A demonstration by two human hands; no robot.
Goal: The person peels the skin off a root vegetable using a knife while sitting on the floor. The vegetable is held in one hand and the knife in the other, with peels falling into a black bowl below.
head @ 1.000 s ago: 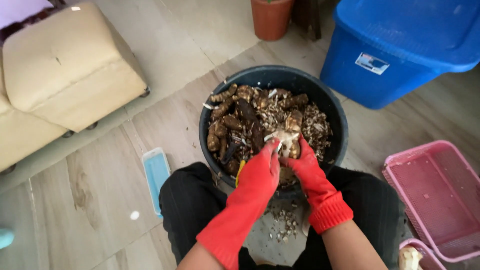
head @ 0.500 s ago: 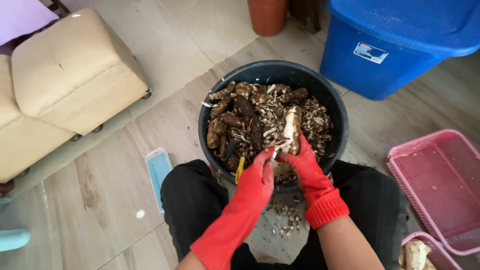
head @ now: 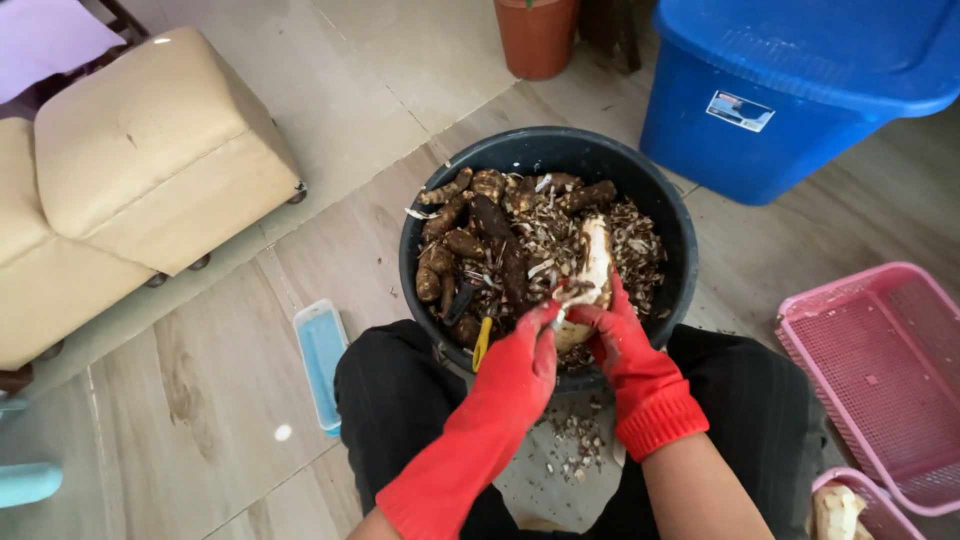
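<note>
I sit over a black bucket point(head: 560, 140) full of brown, unpeeled roots and peelings. My right hand point(head: 628, 345), in a red rubber glove, grips a long pale, partly peeled root point(head: 597, 255) by its near end above the bucket. My left hand point(head: 522, 362), also in a red glove, is closed on a yellow-handled peeling tool point(head: 482, 343) and touches the root's near end. The tool's blade is hidden by the fingers.
A blue lidded tub point(head: 800, 100) stands at the back right, with a terracotta pot point(head: 537, 35) beside it. A pink basket point(head: 880, 370) sits at the right, a beige cushioned stool point(head: 150, 150) at the left. A light blue flat case point(head: 322, 360) and loose peelings point(head: 575, 440) lie on the floor.
The pale root has been turned so that it points away from me over the bucket. Both hands have stayed together at its near end.
</note>
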